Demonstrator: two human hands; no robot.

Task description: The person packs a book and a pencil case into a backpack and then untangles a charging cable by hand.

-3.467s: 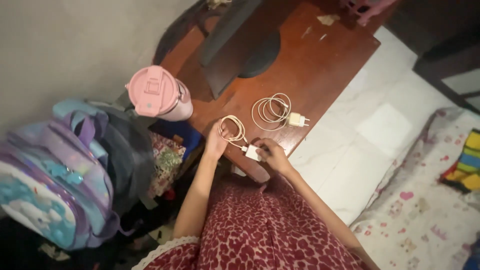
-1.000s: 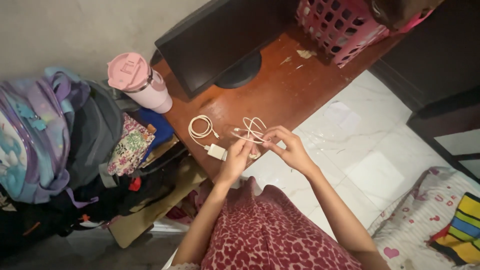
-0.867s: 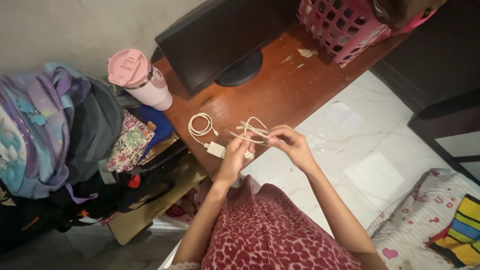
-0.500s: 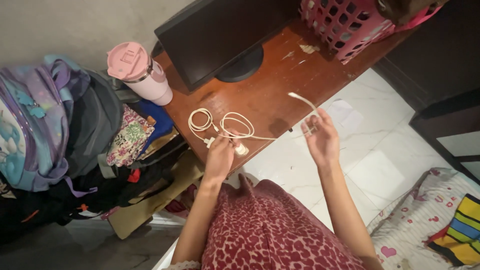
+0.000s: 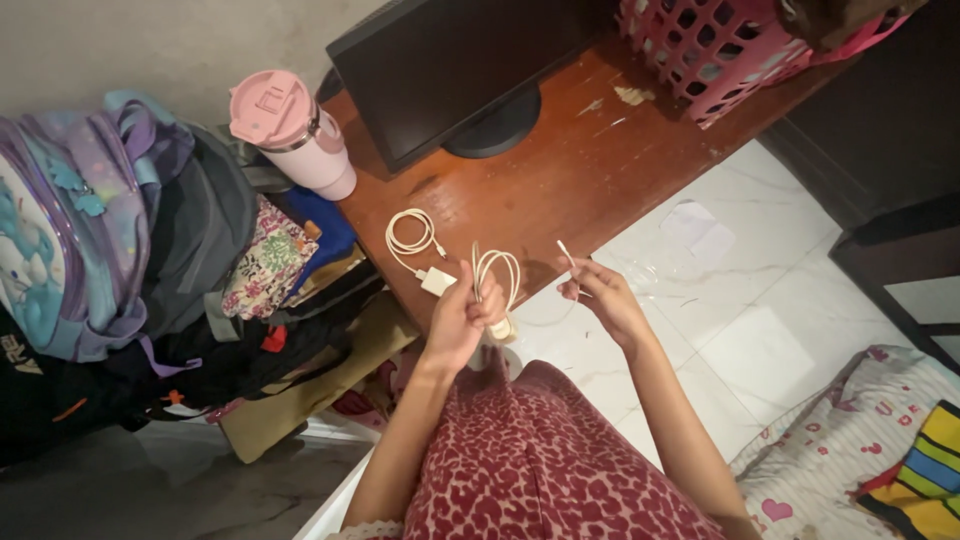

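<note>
Half a second ago the white cable [image 5: 497,278] ran stretched out to the right hand; now it is gathered back into loops above the desk [image 5: 560,170] edge. Left hand [image 5: 462,320] fingers are closed on the loops and the plug block. Right hand [image 5: 598,296] has come in close, fingers pinching the free end. The coil is nearly rewound. A second cable with charger [image 5: 415,245] lies coiled on the desk just beside.
</note>
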